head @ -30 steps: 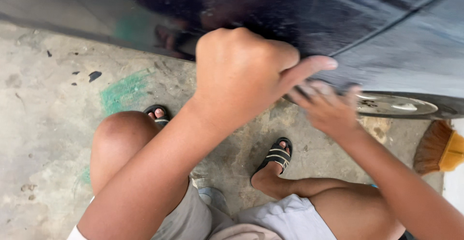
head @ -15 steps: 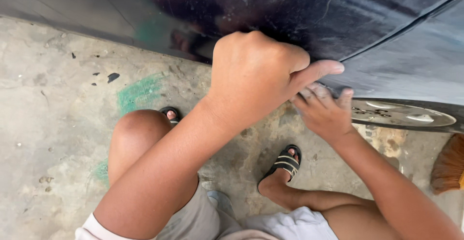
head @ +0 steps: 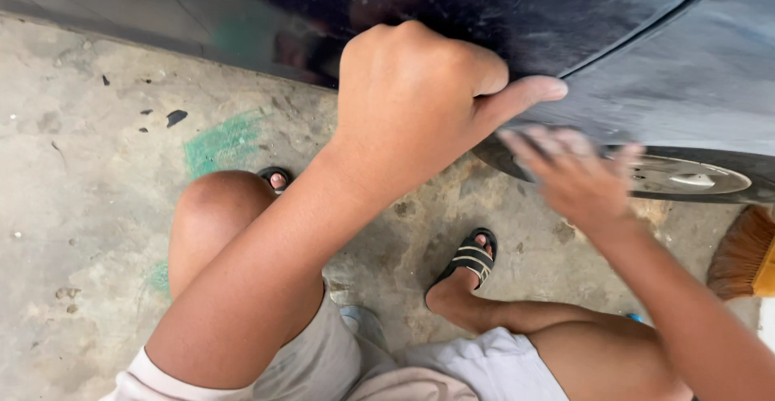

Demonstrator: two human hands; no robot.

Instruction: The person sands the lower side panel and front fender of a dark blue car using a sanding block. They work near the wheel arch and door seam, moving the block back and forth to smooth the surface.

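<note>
The dark car body panel (head: 613, 54) looks like painted metal, glossy and smooth, flecked with dust and pale specks. Below it, the wheel's hubcap (head: 686, 177) shows dull silver metal. The floor (head: 89, 207) under the panel is rough, matt concrete, stained green. The broom bristles (head: 739, 256) appear coarse and fibrous.

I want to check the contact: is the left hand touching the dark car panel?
Touching. The head view shows the left hand as a fist, its thumb lying against the dark car panel with no gap.

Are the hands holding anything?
Cannot tell. The left hand is a fist against the dark car panel; the blurred right hand lies flat on it.
</note>
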